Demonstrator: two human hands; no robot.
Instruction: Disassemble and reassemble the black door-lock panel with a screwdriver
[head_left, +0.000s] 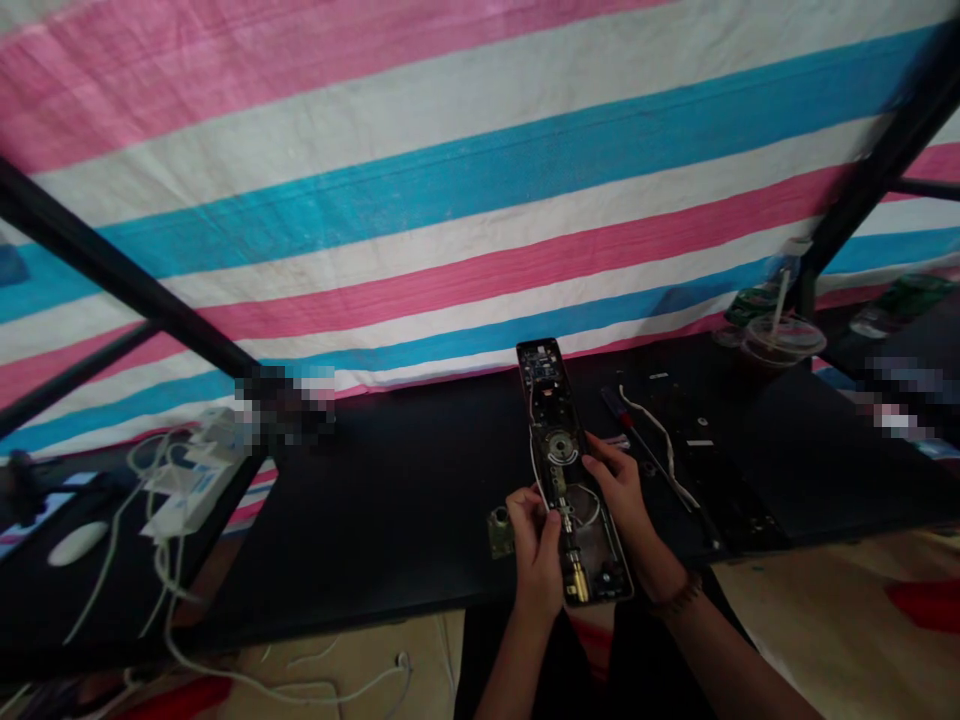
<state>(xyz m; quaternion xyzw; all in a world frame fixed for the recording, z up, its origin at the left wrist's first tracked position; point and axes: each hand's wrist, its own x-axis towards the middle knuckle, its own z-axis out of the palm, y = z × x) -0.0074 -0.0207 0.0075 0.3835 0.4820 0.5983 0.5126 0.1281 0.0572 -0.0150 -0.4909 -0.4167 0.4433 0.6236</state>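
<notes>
A long, narrow, opened door lock housing (546, 400) with a black rim is tilted up at the front of the dark table. Inside it show a circuit board at the far end, a round part in the middle, thin white wires and a brass-coloured piece near the close end. My left hand (536, 545) grips its left edge, thumb over the inner parts. On the right edge my right hand (621, 485) is closed, fingers partly hidden behind the housing. A small metal plate with a round knob (500, 532) lies just left of my left hand.
Right of the housing lie a red-and-blue-handled screwdriver (622, 410), a white cable (658, 430) and a long dark panel (731, 485). A plastic cup with a straw (784, 345) stands far right. Power strips (196, 490) with tangled cords and a white mouse (78, 543) are left. Striped sheeting (450, 200) hangs behind.
</notes>
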